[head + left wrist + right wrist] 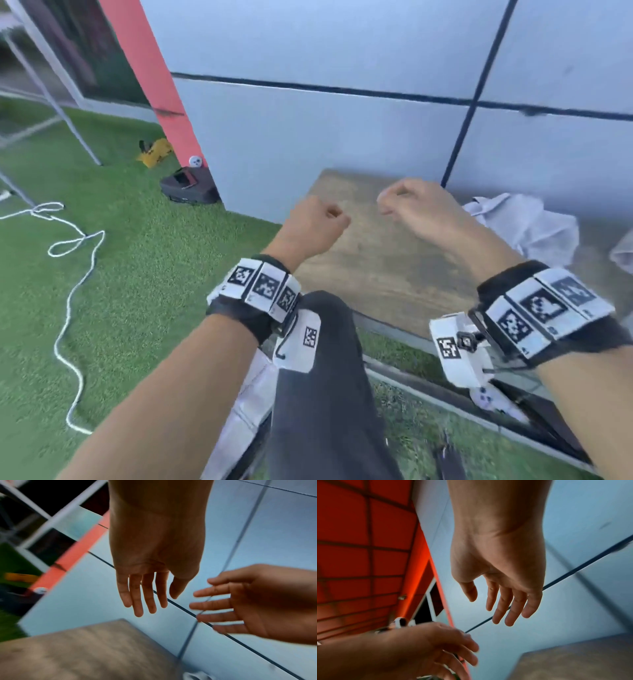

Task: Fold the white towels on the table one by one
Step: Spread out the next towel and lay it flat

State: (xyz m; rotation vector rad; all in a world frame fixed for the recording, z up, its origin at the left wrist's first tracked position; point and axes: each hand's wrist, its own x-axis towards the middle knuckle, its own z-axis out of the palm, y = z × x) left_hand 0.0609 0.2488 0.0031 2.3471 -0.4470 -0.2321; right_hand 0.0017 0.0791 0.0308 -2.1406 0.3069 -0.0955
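A crumpled white towel [524, 222] lies at the back right of the wooden table [376, 267], against the wall. A second white towel [624, 254] shows at the right edge. Both hands hover above the bare left part of the table, close together and holding nothing. My left hand [318, 219] hangs with loose, straight fingers [145, 599] in the left wrist view. My right hand [407, 202] is just as relaxed, its fingers [505, 608] spread, a short way left of the crumpled towel. A corner of white cloth [193, 676] peeks in at the bottom of the left wrist view.
A grey panelled wall [342, 120] stands right behind the table. My knee in dark trousers [325, 359] is at the table's near edge. On the green turf to the left lie a white rope [68, 274], a black case [188, 188] and a yellow object [154, 152] beside a red pillar [150, 75].
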